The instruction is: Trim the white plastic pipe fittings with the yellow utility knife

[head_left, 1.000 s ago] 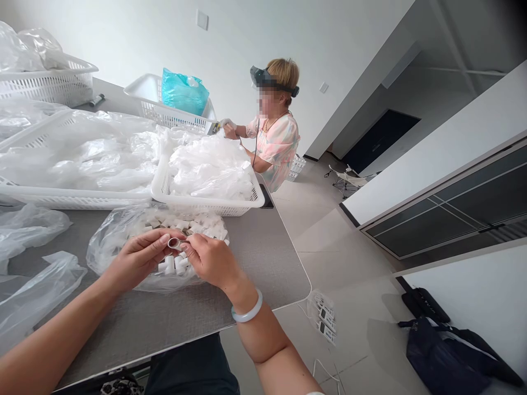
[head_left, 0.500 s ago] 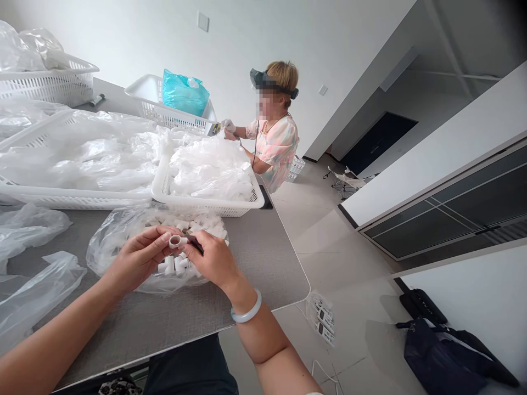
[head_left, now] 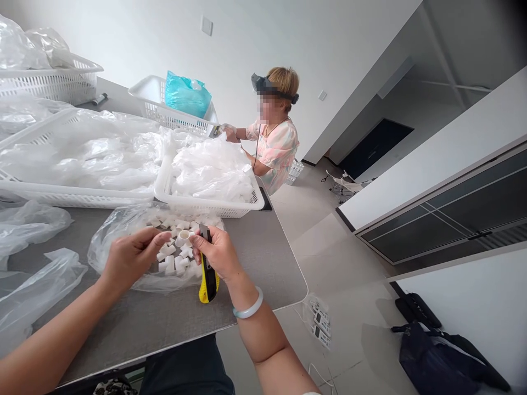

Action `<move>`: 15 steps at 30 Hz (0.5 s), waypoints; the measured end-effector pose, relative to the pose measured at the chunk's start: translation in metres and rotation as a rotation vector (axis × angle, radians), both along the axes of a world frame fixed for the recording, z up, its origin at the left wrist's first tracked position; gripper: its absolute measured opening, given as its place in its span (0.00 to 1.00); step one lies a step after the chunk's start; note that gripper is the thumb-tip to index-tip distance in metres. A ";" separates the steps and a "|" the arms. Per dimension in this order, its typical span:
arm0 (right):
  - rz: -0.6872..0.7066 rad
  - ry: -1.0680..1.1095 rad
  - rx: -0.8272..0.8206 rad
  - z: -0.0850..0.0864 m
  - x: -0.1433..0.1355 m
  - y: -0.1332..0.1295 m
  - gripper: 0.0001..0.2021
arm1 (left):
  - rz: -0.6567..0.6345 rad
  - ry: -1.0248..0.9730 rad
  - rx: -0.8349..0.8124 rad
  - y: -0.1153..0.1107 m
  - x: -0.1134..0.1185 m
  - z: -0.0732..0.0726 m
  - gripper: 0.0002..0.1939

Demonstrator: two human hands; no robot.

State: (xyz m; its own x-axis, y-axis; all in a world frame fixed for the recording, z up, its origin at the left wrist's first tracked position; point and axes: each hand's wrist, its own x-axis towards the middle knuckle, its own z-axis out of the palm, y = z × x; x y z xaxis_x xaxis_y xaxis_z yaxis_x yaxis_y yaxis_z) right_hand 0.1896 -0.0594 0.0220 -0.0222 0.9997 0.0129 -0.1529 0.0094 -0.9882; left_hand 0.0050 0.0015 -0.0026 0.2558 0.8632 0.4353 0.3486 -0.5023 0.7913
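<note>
My right hand (head_left: 216, 253) grips a yellow and black utility knife (head_left: 209, 282), its handle pointing down toward me. At that hand's thumb tip is a white plastic pipe fitting (head_left: 183, 237), its round opening facing up. My left hand (head_left: 130, 255) is closed to the left of the fitting and apart from it, thumb against the curled fingers; whatever may be between them is hidden. Below both hands, an opened clear plastic bag (head_left: 102, 247) spreads on the grey table (head_left: 173, 315), with many white pipe fittings (head_left: 168, 264) in it.
White baskets (head_left: 209, 207) full of clear plastic bags stand beyond my hands. Farther back, another basket (head_left: 177, 119) holds a turquoise bag (head_left: 187, 94). A co-worker (head_left: 280, 137) is at the table's far end. Loose plastic (head_left: 45, 285) lies at left; power strips (head_left: 321, 323) are on the floor.
My left hand has come away from the white fitting and moved slightly left. My right hand has turned, so the knife's yellow handle now shows below it.
</note>
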 end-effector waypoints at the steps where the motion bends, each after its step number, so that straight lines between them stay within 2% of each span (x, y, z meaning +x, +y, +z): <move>1: -0.006 0.002 -0.003 0.000 -0.001 0.000 0.22 | -0.028 -0.031 0.011 0.000 0.000 0.001 0.16; 3: -0.022 -0.028 0.006 0.001 -0.002 0.000 0.22 | -0.145 -0.082 0.021 0.001 0.001 0.003 0.13; 5: -0.030 -0.087 0.027 0.002 -0.004 0.000 0.22 | -0.290 -0.088 0.038 0.002 0.004 0.004 0.15; 7: -0.021 -0.157 0.044 0.002 -0.005 -0.002 0.20 | -0.364 -0.076 0.050 0.002 0.007 0.003 0.14; 10: -0.027 -0.302 0.068 0.001 -0.008 -0.004 0.16 | -0.356 -0.095 0.034 0.000 0.009 0.002 0.11; 13: -0.107 -0.471 0.087 0.000 -0.007 -0.008 0.10 | -0.345 -0.121 -0.022 0.000 0.008 -0.002 0.12; 15: -0.150 -0.595 0.105 0.001 -0.005 -0.010 0.10 | -0.343 -0.128 -0.055 0.001 0.006 -0.006 0.13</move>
